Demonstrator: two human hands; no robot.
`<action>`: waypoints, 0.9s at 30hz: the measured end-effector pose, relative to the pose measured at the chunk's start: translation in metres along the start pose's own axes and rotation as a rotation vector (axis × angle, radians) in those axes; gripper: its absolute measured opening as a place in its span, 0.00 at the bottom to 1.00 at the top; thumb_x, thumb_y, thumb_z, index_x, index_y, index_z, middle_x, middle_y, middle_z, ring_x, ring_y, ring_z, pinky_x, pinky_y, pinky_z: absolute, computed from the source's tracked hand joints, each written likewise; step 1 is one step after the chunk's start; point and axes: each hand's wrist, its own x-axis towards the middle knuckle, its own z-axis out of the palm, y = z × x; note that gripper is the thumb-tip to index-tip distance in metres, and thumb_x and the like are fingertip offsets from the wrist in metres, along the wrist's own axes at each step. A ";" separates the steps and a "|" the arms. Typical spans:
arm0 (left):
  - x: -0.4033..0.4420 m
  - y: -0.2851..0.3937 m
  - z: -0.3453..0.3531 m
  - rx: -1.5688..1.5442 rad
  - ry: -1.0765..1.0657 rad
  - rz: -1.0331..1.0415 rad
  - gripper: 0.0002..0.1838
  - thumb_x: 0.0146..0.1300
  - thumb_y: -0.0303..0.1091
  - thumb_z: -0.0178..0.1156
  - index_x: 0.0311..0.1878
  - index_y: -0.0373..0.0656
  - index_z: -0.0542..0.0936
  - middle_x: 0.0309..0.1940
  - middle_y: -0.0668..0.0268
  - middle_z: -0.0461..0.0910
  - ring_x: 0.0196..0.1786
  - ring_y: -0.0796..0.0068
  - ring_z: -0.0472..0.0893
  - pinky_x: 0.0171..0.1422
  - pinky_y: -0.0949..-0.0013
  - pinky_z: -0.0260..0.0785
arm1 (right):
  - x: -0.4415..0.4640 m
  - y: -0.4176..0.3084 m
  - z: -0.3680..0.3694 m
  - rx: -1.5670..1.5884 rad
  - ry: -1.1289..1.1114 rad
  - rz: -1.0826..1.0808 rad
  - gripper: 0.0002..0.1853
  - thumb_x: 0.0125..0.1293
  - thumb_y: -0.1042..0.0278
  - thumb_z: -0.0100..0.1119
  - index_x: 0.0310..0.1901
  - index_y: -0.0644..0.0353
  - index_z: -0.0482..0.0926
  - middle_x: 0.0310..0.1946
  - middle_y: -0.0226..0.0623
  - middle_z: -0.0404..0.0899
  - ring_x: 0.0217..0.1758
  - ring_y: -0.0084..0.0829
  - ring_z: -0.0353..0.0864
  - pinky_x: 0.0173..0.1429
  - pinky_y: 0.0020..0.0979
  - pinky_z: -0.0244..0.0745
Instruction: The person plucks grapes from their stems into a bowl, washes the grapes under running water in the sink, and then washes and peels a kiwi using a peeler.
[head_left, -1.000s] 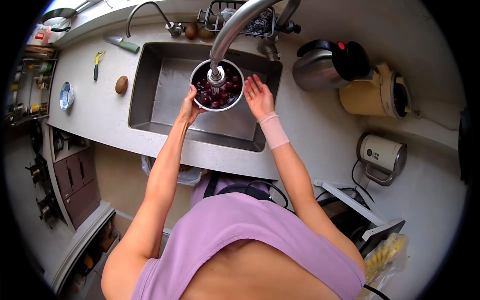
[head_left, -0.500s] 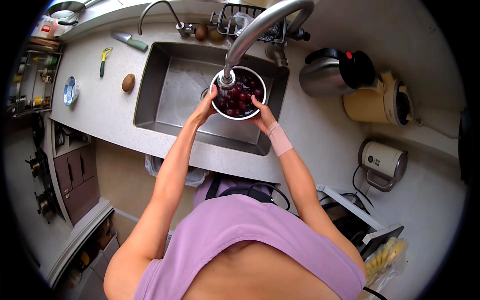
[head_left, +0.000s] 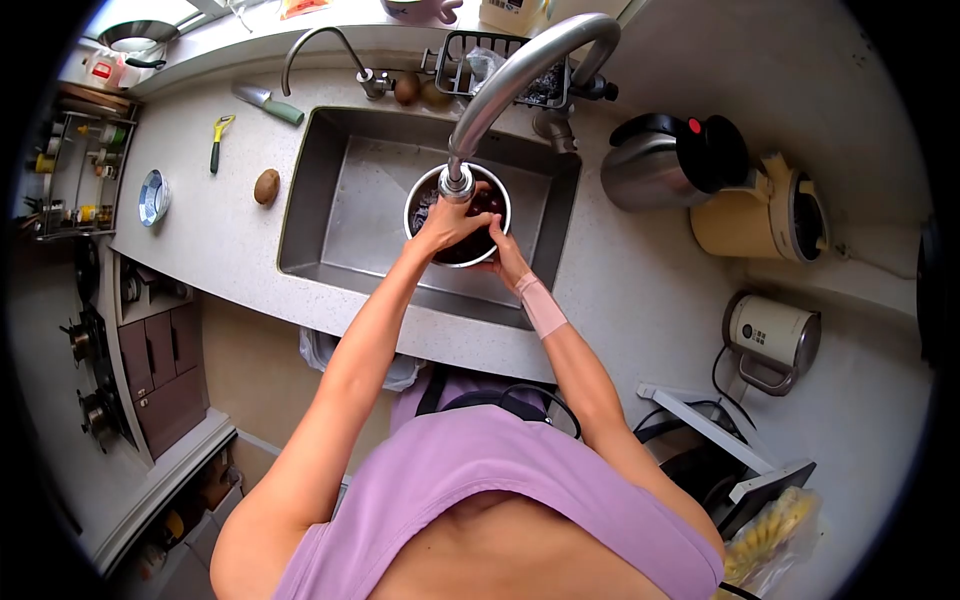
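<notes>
A white-rimmed round bowl (head_left: 409, 222) of dark red, round fruit (head_left: 484, 203), which look like cherries, is in the sink (head_left: 375, 190) under the big curved faucet (head_left: 505, 85). My left hand (head_left: 455, 224) reaches over the near rim into the bowl, fingers stretched across the fruit and partly hidden by the faucet head. At the bowl's lower right, my right hand (head_left: 507, 256) grips the rim with its thumb up near the left hand; its other fingers are hidden under the bowl. A pink band wraps my right wrist.
Left of the sink lie a kiwi-like brown fruit (head_left: 267, 186), a peeler (head_left: 219, 143), a sheathed knife (head_left: 268, 101) and a blue-white bowl (head_left: 153, 198). A small tap (head_left: 374, 84) and black rack (head_left: 455, 62) stand behind. A steel jug (head_left: 655, 165) and kettle (head_left: 770, 335) stand right.
My left hand has left the bowl's left rim and moved in over the fruit. The bowl sits slightly lower and further left in view; my right hand still holds it.
</notes>
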 end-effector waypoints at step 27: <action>0.000 -0.008 0.011 0.560 0.080 -0.045 0.37 0.44 0.57 0.71 0.53 0.42 0.77 0.52 0.50 0.74 0.57 0.46 0.72 0.58 0.46 0.65 | 0.006 0.020 0.008 -0.103 0.070 -0.153 0.44 0.63 0.25 0.42 0.70 0.49 0.52 0.64 0.44 0.65 0.61 0.41 0.75 0.47 0.43 0.84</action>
